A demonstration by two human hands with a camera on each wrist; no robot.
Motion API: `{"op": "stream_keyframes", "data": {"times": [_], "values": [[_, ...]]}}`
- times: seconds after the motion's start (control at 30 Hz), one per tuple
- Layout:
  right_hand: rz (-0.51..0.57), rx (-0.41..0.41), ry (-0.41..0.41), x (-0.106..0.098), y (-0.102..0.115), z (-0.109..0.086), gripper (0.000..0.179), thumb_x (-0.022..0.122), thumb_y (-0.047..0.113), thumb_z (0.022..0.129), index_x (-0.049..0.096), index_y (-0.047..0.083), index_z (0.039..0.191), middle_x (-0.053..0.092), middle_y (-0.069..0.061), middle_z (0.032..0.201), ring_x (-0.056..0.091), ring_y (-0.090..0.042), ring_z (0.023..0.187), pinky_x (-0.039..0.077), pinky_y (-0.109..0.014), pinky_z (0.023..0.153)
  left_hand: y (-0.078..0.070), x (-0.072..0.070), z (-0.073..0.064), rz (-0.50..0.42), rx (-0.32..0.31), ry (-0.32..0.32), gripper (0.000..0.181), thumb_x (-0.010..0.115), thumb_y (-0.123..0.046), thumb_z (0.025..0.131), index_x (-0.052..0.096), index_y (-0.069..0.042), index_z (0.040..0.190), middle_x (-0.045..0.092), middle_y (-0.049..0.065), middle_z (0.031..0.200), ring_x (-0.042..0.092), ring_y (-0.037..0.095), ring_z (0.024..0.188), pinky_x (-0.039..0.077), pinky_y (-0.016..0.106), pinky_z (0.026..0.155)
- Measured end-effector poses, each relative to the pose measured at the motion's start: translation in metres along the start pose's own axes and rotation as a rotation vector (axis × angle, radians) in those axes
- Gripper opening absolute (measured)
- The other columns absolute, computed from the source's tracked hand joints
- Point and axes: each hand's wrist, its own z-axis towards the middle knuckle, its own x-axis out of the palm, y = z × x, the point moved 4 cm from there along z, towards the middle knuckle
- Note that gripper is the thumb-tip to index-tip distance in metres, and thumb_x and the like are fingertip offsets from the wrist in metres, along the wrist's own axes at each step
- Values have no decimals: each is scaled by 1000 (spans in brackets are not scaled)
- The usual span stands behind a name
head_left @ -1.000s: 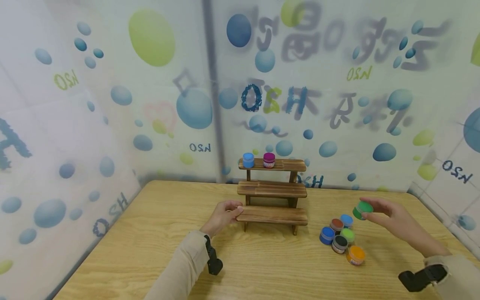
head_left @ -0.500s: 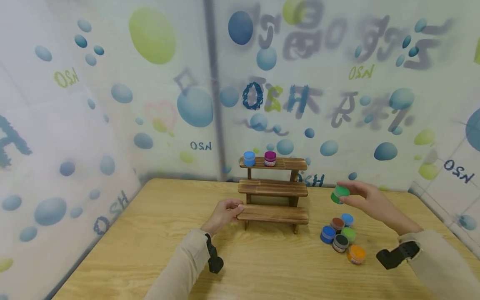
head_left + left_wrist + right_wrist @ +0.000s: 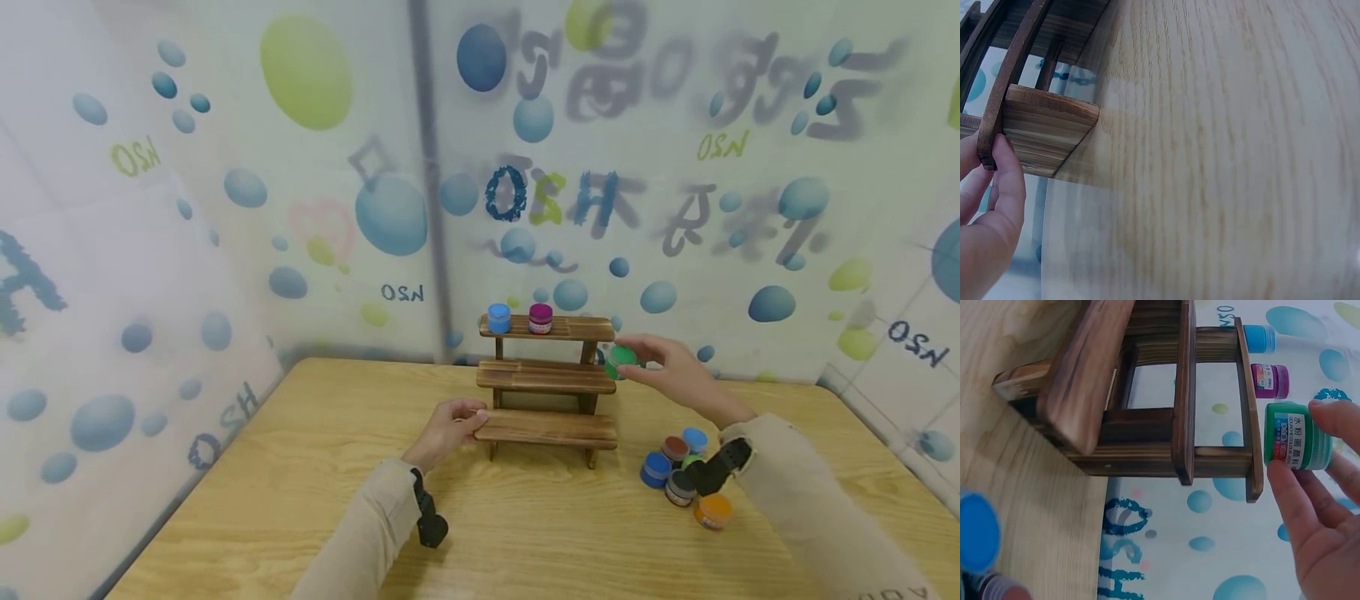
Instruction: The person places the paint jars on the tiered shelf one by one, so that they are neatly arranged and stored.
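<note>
A three-step wooden stand [image 3: 546, 426] rises from the table, with a light blue paint jar [image 3: 498, 318] and a purple paint jar [image 3: 540, 319] on its top step. My left hand [image 3: 447, 432] pinches the left end of the lowest step; the left wrist view has the thumb and fingers around that board's end [image 3: 989, 147]. My right hand [image 3: 678, 379] grips a green paint jar [image 3: 1291, 437] with a printed label between thumb and fingers. In the head view this jar overlaps the right end of the middle step. In the right wrist view it appears close to the top step, near the purple jar.
On the table right of the stand is a cluster of several paint jars, among them a blue jar [image 3: 656, 470], a brownish-red jar [image 3: 675, 450] and an orange jar [image 3: 713, 512]. My right wrist camera [image 3: 716, 468] partly covers the cluster. A printed curtain [image 3: 337, 275] hangs behind the table.
My right hand has carried the green jar leftward and up from over the jar cluster to the stand's right end. The left hand stays on the lowest step.
</note>
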Motion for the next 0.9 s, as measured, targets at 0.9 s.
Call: {"op": "stream_keyframes", "data": {"times": [0.9], "values": [[69, 71, -119, 10, 2, 62, 51, 59, 25, 86, 43, 1, 128, 48, -19, 120, 49, -33, 104, 43, -47, 80, 1, -1, 0, 2, -3, -4, 32, 56, -13, 88, 54, 5, 114, 54, 10, 89, 52, 14, 73, 50, 30, 65]]}}
